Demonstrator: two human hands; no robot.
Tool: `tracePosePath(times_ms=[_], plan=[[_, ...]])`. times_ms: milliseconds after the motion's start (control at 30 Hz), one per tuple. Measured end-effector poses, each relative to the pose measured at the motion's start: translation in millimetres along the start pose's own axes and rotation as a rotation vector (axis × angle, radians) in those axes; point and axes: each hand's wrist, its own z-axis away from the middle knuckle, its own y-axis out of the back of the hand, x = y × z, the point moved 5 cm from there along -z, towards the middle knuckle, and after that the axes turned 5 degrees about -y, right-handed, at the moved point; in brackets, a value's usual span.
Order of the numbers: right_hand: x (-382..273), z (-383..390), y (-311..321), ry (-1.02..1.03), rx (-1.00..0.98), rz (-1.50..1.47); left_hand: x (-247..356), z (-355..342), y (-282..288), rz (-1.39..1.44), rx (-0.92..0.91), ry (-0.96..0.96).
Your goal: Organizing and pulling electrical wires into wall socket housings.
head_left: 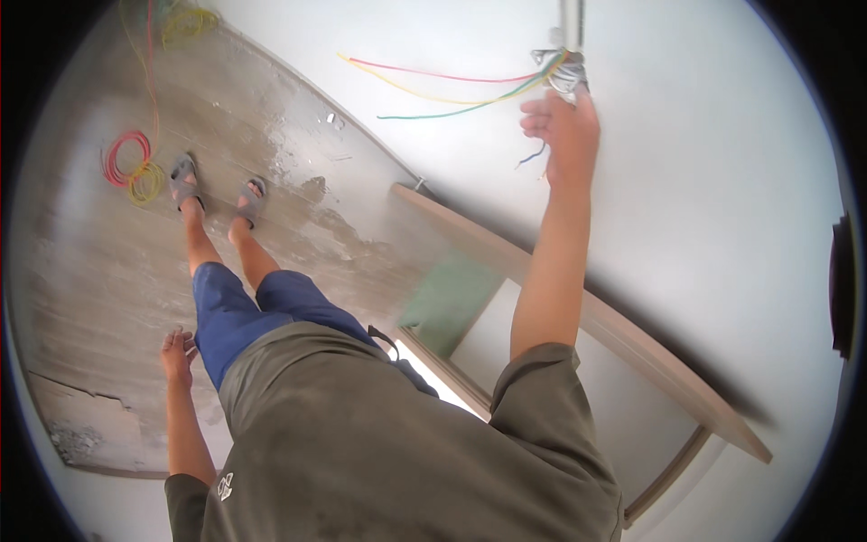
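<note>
My right hand is raised to the white wall, its fingers curled at the lower side of a round silvery-white electrical fitting. A white conduit runs up from this fitting. Out of it, to the left, stretch a red wire, a yellow wire and a green wire, their ends loose. A short blue wire dangles beneath my fingers. Low at my side, my left hand hangs with fingers loosely bent and apart, nothing visible in it.
Coils of red wire and yellow wire lie on the stained floor near my feet; more yellow wire lies farther off. A long wooden board leans along the wall below my right arm. Rubble sits at lower left.
</note>
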Motion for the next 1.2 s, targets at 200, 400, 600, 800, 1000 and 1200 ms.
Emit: tracePosePath(times_ms=[200, 400, 600, 800, 1000, 1200], plan=[[4.7, 24.4, -16.5, -0.02, -0.036, 0.044, 53.1, 22.6, 25.6, -0.023, 0.046, -0.127], [35.3, 56.7, -2.2, 0.154, 0.233, 0.195, 118.9, 49.1, 51.6, -0.053, 0.083, -0.233], [65.3, 118.2, -31.4, 0.272, 0.149, 0.109, 167.6, 78.7, 46.0, -0.076, 0.114, -0.355], [80.6, 113.6, 6.4, 0.248, 0.295, 0.037, 205.9, 109.1, 9.7, -0.22, 0.093, -0.409], [47.0, 114.4, -24.6, 0.428, 0.272, -0.127, 226.7, 136.9, -43.1, -0.412, 0.063, -0.508], [36.0, 140.3, -36.5, 0.76, 0.29, 0.137, 229.7, 164.5, -70.3, -0.614, 0.055, -0.583]])
